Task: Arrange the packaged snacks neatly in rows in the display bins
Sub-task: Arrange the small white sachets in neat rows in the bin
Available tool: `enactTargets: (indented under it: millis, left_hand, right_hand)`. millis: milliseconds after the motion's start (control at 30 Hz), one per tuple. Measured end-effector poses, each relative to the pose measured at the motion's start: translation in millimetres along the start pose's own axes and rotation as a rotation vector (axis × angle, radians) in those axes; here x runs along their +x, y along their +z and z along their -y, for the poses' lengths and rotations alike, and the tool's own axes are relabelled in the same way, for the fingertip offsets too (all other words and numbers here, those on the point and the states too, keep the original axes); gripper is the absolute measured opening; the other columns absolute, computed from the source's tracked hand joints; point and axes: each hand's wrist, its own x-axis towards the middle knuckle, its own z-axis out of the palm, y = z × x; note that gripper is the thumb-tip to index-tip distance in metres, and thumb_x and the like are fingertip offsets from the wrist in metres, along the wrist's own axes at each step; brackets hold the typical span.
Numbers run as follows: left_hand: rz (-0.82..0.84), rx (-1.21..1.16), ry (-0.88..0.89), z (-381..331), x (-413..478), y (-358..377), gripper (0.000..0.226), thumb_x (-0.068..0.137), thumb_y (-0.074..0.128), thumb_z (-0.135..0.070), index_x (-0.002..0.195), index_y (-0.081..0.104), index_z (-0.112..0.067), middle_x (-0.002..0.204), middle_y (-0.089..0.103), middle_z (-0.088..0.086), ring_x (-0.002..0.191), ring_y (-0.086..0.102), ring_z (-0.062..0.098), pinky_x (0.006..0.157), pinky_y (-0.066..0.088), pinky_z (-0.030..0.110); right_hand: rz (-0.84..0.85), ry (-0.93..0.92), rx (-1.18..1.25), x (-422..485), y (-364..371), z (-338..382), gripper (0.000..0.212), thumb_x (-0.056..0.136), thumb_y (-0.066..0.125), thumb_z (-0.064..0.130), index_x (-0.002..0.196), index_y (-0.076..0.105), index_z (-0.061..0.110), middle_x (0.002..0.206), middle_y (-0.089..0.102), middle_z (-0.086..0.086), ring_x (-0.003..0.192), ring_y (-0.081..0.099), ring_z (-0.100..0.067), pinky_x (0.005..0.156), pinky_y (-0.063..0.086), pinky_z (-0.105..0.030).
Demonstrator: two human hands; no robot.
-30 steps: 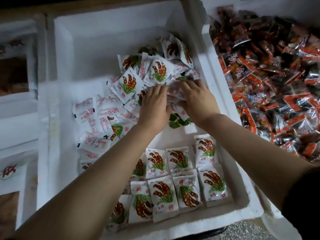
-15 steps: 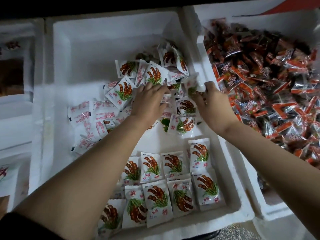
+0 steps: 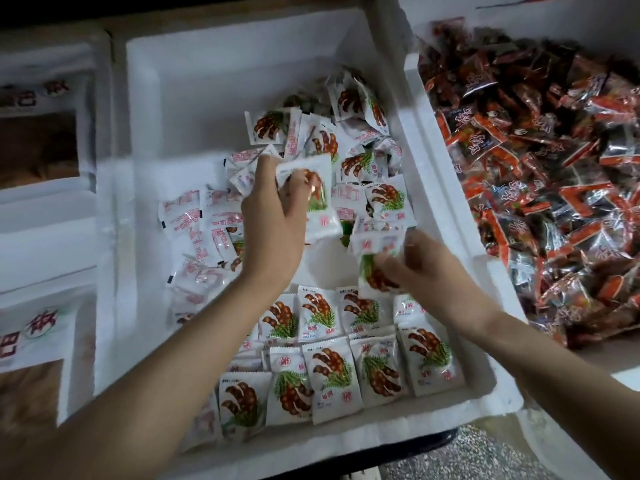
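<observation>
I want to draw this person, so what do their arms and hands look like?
Draw them bare. The left hand and right hand wear no gloves, and I see no ring, watch or bracelet. Both forearms are uncovered right to the picture's edge, so no sleeves show.

A grey speckled floor [image 3: 485, 459] is visible at the bottom of the view, right of centre. A black edge [image 3: 440, 438] borders its upper left side. A dark unlit band [image 3: 173, 8] spans the top left of the view; no detail can be made out in it.
</observation>
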Motion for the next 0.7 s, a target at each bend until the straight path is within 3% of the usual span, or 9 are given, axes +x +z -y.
enactTargets:
  millis: [100, 200, 300, 467, 633, 700]
  left_hand:
    - [0.063, 0.033, -0.132, 7, -24, -7, 0.011, 0.100, 0.043, -0.017, 0.091, 0.038, -0.013, 0.060, 0.039, -0.011, 0.042, 0.041, -0.003, 0.039, 0.028, 0.013]
    - [0.145, 0.065, -0.205, 18, -46, -12, 0.008, 0.100, 0.042, -0.017, 0.094, 0.036, -0.015, 0.059, 0.035, -0.010, 0.039, 0.040, -0.002, 0.038, 0.028, 0.014]
    - [0.205, 0.110, -0.259, 31, -61, -15, 0.005, 0.100, 0.042, -0.018, 0.097, 0.037, -0.017, 0.059, 0.034, -0.005, 0.041, 0.040, 0.000, 0.039, 0.030, 0.017]
    - [0.367, 0.137, -0.332, 49, -77, -12, 0.012, 0.100, 0.041, -0.018, 0.091, 0.035, -0.013, 0.057, 0.033, -0.002, 0.034, 0.030, 0.005, 0.036, 0.020, 0.016]
    - [0.412, 0.165, -0.331, 53, -81, -12, 0.011, 0.099, 0.045, -0.018, 0.096, 0.036, -0.014, 0.061, 0.036, -0.002, 0.039, 0.033, 0.004, 0.038, 0.026, 0.015]
    - [0.424, 0.185, -0.323, 53, -82, -12, 0.022, 0.096, 0.051, -0.022, 0.110, 0.038, -0.011, 0.078, 0.045, -0.001, 0.051, 0.039, 0.003, 0.046, 0.034, 0.011]
  right_hand:
    - [0.071, -0.031, -0.132, -1, 17, -2, 0.025, 0.088, 0.061, 0.034, 0.096, 0.051, 0.013, 0.083, 0.066, -0.002, 0.073, 0.063, -0.011, 0.066, 0.054, -0.033]
    - [0.119, -0.046, -0.306, 1, 28, -6, 0.029, 0.089, 0.062, 0.025, 0.108, 0.042, 0.016, 0.100, 0.066, -0.008, 0.088, 0.064, -0.024, 0.077, 0.053, -0.040]
    - [0.140, -0.129, -0.402, -1, 34, -10, 0.030, 0.091, 0.057, 0.020, 0.117, 0.041, 0.016, 0.116, 0.059, -0.008, 0.100, 0.060, -0.025, 0.084, 0.051, -0.034]
    - [0.087, -0.324, -0.583, -4, 38, -19, 0.051, 0.093, 0.053, 0.017, 0.141, 0.035, 0.011, 0.136, 0.037, -0.003, 0.126, 0.037, -0.018, 0.108, 0.028, -0.025]
    - [0.139, -0.321, -0.655, -4, 38, -22, 0.053, 0.096, 0.049, 0.018, 0.145, 0.027, 0.010, 0.138, 0.034, -0.004, 0.129, 0.036, -0.020, 0.109, 0.027, -0.026]
    - [0.147, -0.314, -0.695, -4, 36, -23, 0.053, 0.097, 0.047, 0.021, 0.145, 0.026, 0.009, 0.139, 0.034, -0.006, 0.127, 0.037, -0.022, 0.108, 0.030, -0.029]
